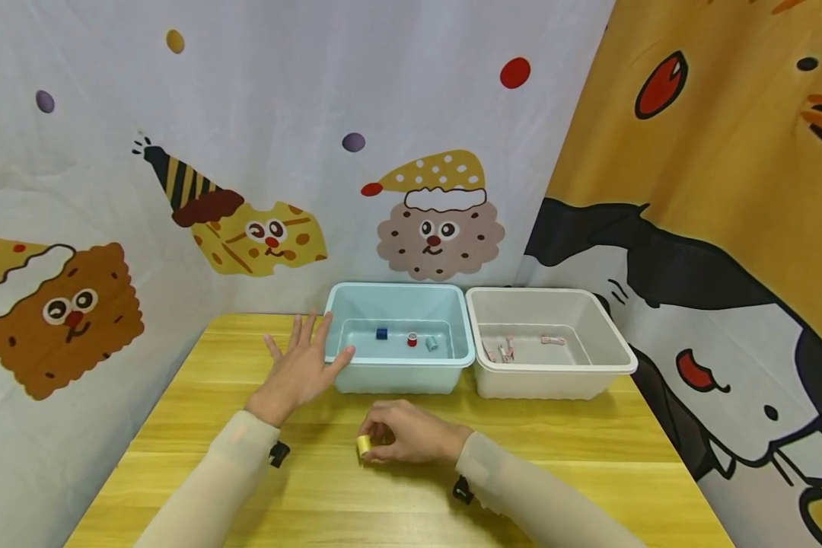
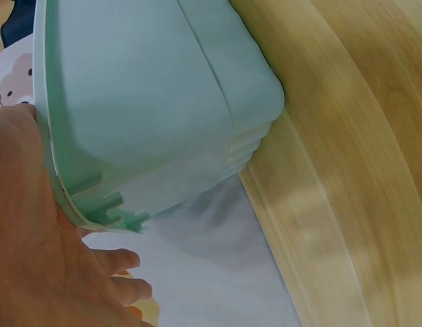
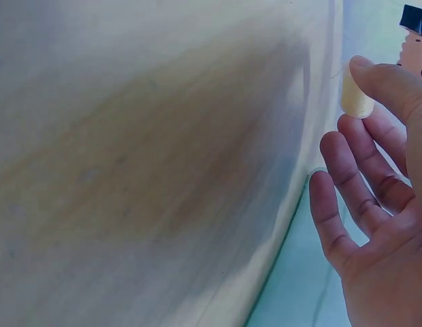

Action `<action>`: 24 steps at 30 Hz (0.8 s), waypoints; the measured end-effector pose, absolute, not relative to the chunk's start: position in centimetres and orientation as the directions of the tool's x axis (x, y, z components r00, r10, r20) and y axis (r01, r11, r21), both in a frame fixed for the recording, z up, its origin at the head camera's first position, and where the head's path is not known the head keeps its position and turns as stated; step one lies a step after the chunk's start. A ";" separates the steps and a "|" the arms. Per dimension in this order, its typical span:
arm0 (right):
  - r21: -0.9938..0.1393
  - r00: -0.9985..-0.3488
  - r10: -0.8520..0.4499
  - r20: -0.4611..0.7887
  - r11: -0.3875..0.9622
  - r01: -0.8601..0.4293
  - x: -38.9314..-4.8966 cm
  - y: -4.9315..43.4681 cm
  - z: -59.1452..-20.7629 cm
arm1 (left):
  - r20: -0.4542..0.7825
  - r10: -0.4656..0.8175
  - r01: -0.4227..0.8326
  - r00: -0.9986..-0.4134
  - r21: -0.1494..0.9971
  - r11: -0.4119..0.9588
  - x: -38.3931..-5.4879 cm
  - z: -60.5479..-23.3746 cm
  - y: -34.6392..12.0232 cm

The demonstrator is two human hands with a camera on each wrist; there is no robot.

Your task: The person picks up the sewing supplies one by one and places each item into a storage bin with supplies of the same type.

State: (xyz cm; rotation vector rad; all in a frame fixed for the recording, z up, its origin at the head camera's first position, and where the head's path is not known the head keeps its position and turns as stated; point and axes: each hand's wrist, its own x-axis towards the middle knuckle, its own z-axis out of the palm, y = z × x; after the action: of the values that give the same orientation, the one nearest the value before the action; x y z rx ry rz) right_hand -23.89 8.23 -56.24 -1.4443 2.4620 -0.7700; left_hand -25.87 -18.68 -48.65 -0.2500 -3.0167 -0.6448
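My right hand (image 1: 411, 432) pinches a small spool of yellow thread (image 1: 364, 446) between thumb and fingertips, low over the table in front of the light blue bin (image 1: 397, 378). In the right wrist view the spool (image 3: 357, 95) shows as a pale cylinder under the thumb, and the other fingers are loosely bent. My left hand (image 1: 300, 377) is spread with straight fingers at the blue bin's left end, its thumb over the near rim. Inside that bin lie a dark blue spool (image 1: 381, 334), a red spool (image 1: 412, 340) and a teal spool (image 1: 432, 344).
A white bin (image 1: 544, 387) stands right beside the blue one, with several small pink-and-white pieces (image 1: 553, 340) on its floor. Both bins sit at the back of the wooden table (image 1: 301, 502), close to a printed cloth backdrop (image 1: 274, 91).
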 end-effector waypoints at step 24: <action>-0.462 -0.509 -0.855 0.096 0.415 -0.784 -23.2 8.9 -52.0 | 0.101 0.154 0.180 -0.983 0.364 0.914 -25.8 -48.4 -18.5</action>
State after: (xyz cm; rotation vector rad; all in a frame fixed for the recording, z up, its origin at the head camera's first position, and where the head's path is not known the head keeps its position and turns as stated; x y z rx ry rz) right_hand -23.20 8.93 -52.03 -1.4654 2.5082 -0.6909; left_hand -25.79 -18.50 -48.42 -0.2623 -3.0041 -0.5809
